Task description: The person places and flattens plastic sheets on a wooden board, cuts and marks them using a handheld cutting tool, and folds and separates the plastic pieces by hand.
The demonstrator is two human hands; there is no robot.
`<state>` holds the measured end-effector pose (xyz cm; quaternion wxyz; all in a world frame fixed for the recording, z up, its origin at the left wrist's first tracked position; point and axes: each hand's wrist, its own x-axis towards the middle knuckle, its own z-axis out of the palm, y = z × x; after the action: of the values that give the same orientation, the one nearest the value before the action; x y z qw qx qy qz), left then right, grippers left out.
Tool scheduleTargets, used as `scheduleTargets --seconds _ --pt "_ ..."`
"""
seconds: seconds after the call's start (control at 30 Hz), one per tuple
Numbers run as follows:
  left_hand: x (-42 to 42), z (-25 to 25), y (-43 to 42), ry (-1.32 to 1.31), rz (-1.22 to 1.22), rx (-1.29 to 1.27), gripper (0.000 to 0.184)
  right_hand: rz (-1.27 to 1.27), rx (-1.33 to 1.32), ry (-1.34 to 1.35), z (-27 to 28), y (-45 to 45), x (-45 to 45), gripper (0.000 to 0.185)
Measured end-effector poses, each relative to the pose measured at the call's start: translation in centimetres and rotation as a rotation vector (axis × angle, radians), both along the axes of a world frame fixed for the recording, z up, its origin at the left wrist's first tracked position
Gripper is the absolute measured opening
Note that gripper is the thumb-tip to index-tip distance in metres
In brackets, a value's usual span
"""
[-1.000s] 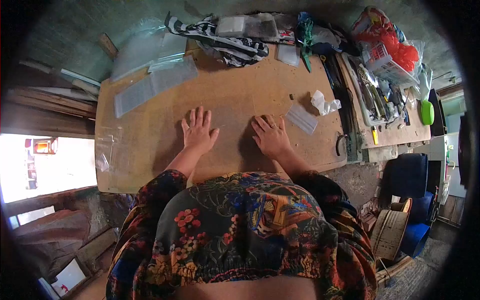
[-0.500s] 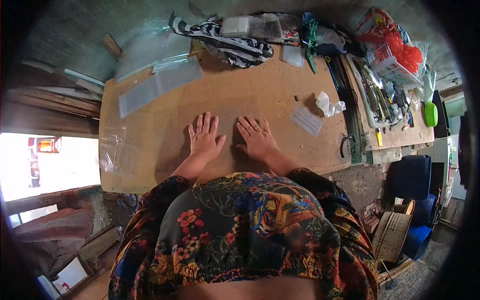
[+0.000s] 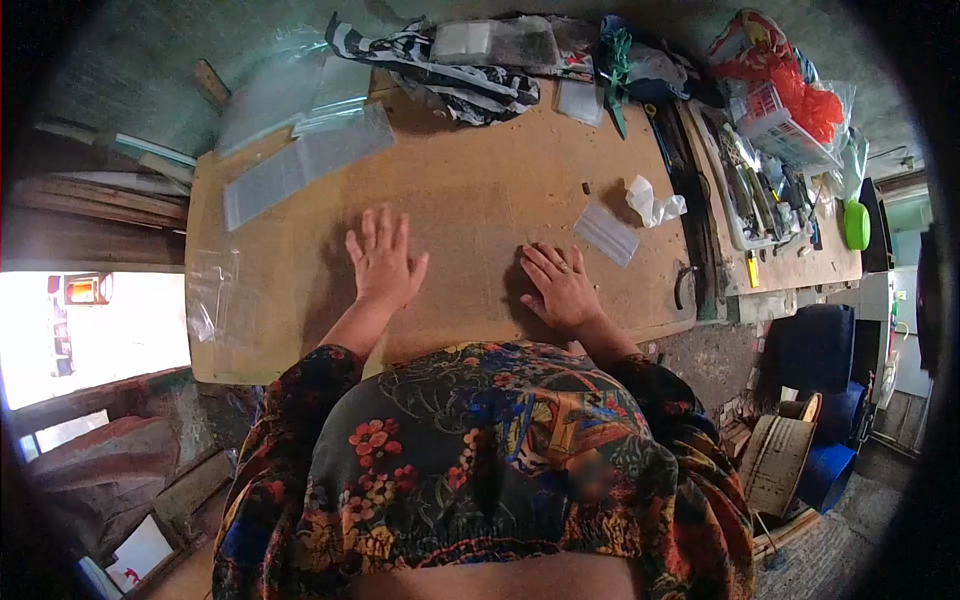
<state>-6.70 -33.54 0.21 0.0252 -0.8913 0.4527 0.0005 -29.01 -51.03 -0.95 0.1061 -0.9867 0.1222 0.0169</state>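
Note:
My left hand (image 3: 385,262) lies palm down, fingers spread, on or just over the wooden board (image 3: 450,170), left of its middle. Farther right, my right hand (image 3: 560,287) is also palm down with its fingers stretched out, holding nothing. A thin, nearly transparent sheet seems to lie on the board between them; its edges are faint. Beyond my right hand are a small clear plastic bag (image 3: 606,234) and a crumpled white tissue (image 3: 655,203). Long clear plastic sheets (image 3: 310,165) rest at the back left of the board.
Black-and-white striped cloth (image 3: 450,88) lies along the back edge. At the right stand a tray of tools (image 3: 750,190), a white basket with red bags (image 3: 790,125) and a green bottle (image 3: 856,225). A dark curved piece (image 3: 684,288) is near the board's right edge.
Half a second ago my hands were close together near the middle. They have moved apart, the left one leftward and the right one rightward, both still flat.

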Motion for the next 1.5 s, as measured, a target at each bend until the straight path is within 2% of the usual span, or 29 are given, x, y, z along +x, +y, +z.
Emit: scheduleTargets --seconds 0.03,0.1,0.2,0.6,1.03,1.37,1.5 --pt "-0.6 0.5 -0.7 0.003 -0.004 0.004 0.059 0.009 0.004 -0.027 -0.2 -0.2 -0.4 0.051" --pt "-1.7 1.1 -2.6 0.184 -0.396 -0.033 0.051 -0.003 0.011 -0.041 -0.2 -0.3 -0.6 0.050" --pt "-3.2 -0.6 -5.0 0.238 -0.459 -0.085 0.045 -0.030 0.018 -0.077 -0.1 -0.3 -0.9 0.048" --pt "-4.6 -0.7 -6.6 0.257 -0.306 0.007 0.049 -0.155 0.098 -0.141 0.0 -0.4 -1.7 0.041" --pt "-4.9 -1.4 -7.0 0.222 -0.294 -0.008 0.054 -0.282 0.092 -0.133 0.1 -0.1 -1.6 0.040" --pt "-5.1 -0.8 -7.3 0.242 -0.272 0.049 0.054 -0.271 0.091 -0.151 -0.1 -0.2 -1.7 0.040" --pt "-5.0 -0.7 -7.2 0.236 -0.270 0.062 0.054 -0.298 0.024 -0.274 -0.9 -0.7 -2.3 0.036"
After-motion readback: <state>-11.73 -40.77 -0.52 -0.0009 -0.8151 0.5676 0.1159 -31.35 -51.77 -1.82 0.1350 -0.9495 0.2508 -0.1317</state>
